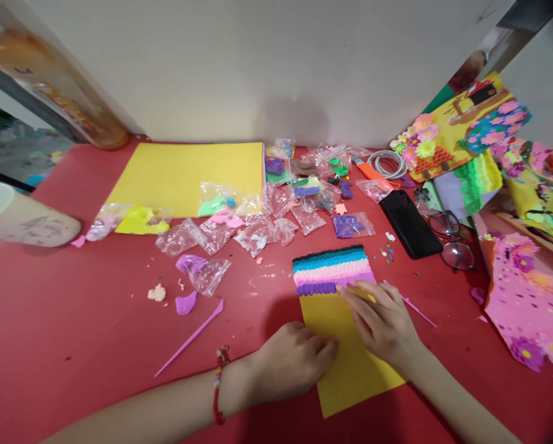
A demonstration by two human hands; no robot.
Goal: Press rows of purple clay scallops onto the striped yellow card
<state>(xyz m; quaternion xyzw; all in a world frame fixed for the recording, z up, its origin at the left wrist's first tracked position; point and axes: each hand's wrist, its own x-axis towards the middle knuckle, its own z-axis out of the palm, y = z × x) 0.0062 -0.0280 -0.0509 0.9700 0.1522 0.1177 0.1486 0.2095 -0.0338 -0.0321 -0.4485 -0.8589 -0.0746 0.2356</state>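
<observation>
A yellow card point(345, 351) lies on the red table with rows of soft clay point(334, 265) across its far end, from black and blue through pink to purple. My right hand point(382, 314) is over the card's right side, its fingertips together at the end of the purple clay row point(317, 288). Any bit of clay between them is mostly hidden. My left hand point(299, 357), with a red bracelet at the wrist, rests at the card's left edge. Its fingers are curled, and their inside is hidden. A pink modelling tool point(190, 338) lies left of the card, another pink tool point(410, 303) to its right.
Several plastic bags of coloured clay point(276, 216) spread behind the card. A yellow sheet point(188, 172) lies at the back. To the right are a black phone point(410, 223), glasses point(456, 254) and decorated clay cards point(465, 129). A cup point(31, 219) and a bottle point(54, 86) stand left.
</observation>
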